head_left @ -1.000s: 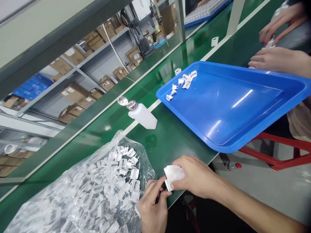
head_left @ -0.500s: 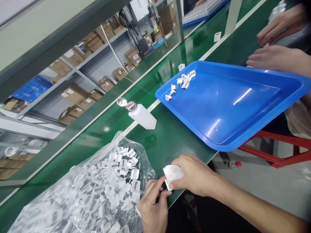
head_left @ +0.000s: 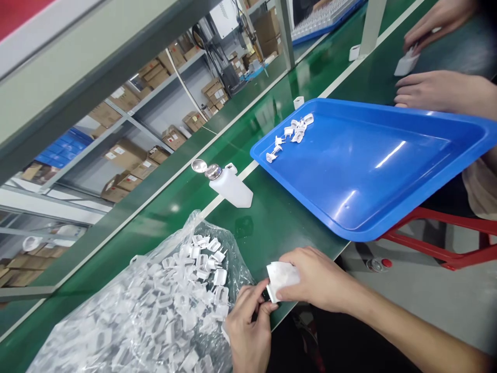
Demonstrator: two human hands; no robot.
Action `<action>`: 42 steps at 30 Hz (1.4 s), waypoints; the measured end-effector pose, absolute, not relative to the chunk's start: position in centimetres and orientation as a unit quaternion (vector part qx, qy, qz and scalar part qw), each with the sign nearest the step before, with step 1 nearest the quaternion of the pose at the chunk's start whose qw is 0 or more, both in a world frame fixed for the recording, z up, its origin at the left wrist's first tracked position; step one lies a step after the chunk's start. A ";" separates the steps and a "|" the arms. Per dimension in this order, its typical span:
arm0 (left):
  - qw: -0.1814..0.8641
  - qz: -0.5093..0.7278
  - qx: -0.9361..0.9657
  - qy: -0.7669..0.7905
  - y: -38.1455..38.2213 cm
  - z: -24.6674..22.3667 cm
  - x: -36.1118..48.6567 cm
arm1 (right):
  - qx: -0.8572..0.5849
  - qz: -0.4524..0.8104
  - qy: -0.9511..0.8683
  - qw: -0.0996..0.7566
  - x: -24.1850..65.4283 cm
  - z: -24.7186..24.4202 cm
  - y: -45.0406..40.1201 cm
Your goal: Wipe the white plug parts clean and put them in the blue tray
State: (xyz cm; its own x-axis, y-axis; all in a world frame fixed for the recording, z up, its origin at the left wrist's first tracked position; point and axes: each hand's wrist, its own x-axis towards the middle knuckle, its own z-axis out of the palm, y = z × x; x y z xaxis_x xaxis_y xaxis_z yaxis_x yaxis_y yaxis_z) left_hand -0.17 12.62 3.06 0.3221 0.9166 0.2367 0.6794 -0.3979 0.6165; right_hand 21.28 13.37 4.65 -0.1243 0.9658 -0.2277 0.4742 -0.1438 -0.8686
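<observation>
My right hand (head_left: 320,277) is closed around a folded white cloth (head_left: 283,277), just off the bench's front edge. Close to its left, my left hand (head_left: 250,324) pinches a small white plastic plug part (head_left: 271,294), mostly hidden by fingers and cloth, so its shape is unclear. The cloth rests against this part. Beside my left hand lies a clear plastic bag (head_left: 97,305) full of white plug parts (head_left: 220,277), its mouth spread towards the bench middle.
A blue tray (head_left: 373,171) overhangs the bench edge, with several white plug pieces (head_left: 298,133) in its far left corner. A white pump bottle (head_left: 233,187) stands on the green bench (head_left: 267,223). At the right, a co-worker's hands (head_left: 438,90) handle a white housing (head_left: 407,63).
The view has shifted slightly. White parts on the green belt have moved up and right; one now shows behind the bottle. My hands keep their hold. The co-worker's hand now holds out a white housing.
</observation>
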 end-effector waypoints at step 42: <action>0.181 0.297 0.810 0.472 12.9 2.1 -0.7 | -0.629 0.459 -0.579 0.241 20.3 4.6 14.4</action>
